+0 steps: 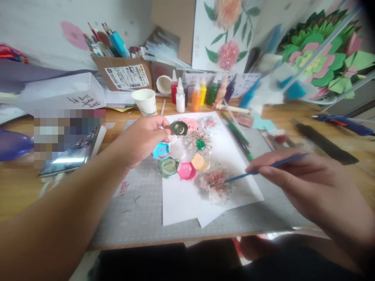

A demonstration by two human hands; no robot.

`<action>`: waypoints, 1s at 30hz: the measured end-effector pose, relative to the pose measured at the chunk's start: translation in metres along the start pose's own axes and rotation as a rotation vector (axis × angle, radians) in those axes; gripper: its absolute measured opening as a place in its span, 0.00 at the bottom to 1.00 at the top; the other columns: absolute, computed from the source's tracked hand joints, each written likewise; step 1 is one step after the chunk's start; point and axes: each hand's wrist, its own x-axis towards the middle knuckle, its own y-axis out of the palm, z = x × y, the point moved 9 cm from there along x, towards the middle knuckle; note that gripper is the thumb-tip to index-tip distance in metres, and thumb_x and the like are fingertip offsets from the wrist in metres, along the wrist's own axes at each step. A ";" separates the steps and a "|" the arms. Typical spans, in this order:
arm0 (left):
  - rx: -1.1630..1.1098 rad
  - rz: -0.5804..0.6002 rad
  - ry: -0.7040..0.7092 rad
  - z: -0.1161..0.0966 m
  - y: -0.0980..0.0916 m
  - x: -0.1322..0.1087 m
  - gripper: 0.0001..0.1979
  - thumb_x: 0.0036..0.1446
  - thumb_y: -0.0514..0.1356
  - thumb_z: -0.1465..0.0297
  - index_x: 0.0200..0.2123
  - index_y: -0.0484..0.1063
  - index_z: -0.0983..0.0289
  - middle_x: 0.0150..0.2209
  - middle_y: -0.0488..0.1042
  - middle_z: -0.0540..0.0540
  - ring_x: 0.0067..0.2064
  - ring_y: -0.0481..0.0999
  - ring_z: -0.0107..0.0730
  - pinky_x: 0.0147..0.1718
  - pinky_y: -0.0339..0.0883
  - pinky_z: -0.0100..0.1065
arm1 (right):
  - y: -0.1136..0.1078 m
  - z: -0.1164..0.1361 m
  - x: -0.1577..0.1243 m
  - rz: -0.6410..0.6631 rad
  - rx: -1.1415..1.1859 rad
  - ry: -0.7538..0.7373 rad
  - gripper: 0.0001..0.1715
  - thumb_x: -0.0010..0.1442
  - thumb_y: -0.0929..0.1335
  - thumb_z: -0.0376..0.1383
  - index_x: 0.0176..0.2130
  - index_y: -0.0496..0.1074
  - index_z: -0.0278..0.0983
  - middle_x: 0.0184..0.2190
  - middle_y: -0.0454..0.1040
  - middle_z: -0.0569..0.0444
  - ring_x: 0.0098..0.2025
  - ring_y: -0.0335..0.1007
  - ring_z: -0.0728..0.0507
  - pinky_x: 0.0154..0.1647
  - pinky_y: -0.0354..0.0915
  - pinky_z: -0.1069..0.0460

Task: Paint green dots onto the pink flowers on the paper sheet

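My left hand pinches the rim of a flower-shaped paint palette beside a dark green well. Blue, pink, pale orange and green paint show in its other wells. Between the fingers of my right hand is a slim blue paintbrush, slanting down to the left. Its tip meets, or hovers just over, a pinkish flower with dark specks on the white paper; I cannot tell which. More pink and bluish blooms appear near the sheet's top, partly behind the palette.
A grey cutting mat lies under the paper. Behind stand a paper cup, several paint bottles and a cardboard box of pencils. Green pencils lie right of the paper, a tablet-like device at left.
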 end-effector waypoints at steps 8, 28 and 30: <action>0.016 0.016 0.005 0.000 0.002 0.000 0.00 0.50 0.58 0.73 0.28 0.68 0.63 0.22 0.68 0.48 0.22 0.66 0.24 0.21 0.53 0.28 | 0.000 0.002 -0.001 0.011 -0.015 0.006 0.03 0.52 0.74 0.42 0.29 0.79 0.47 0.28 0.81 0.58 0.29 0.76 0.49 0.30 0.70 0.61; 0.021 0.042 0.000 -0.003 0.005 -0.005 0.01 0.52 0.58 0.73 0.29 0.67 0.64 0.22 0.69 0.48 0.23 0.66 0.25 0.22 0.53 0.29 | 0.002 0.008 -0.002 0.019 -0.036 -0.015 0.01 0.53 0.73 0.40 0.31 0.79 0.48 0.29 0.81 0.60 0.30 0.77 0.49 0.32 0.71 0.60; 0.029 0.043 0.004 -0.004 0.006 -0.005 0.01 0.53 0.57 0.72 0.29 0.67 0.64 0.22 0.68 0.48 0.22 0.65 0.24 0.22 0.52 0.29 | 0.002 0.008 -0.003 0.019 -0.022 -0.013 0.01 0.54 0.73 0.41 0.31 0.79 0.49 0.30 0.81 0.61 0.30 0.77 0.49 0.30 0.70 0.61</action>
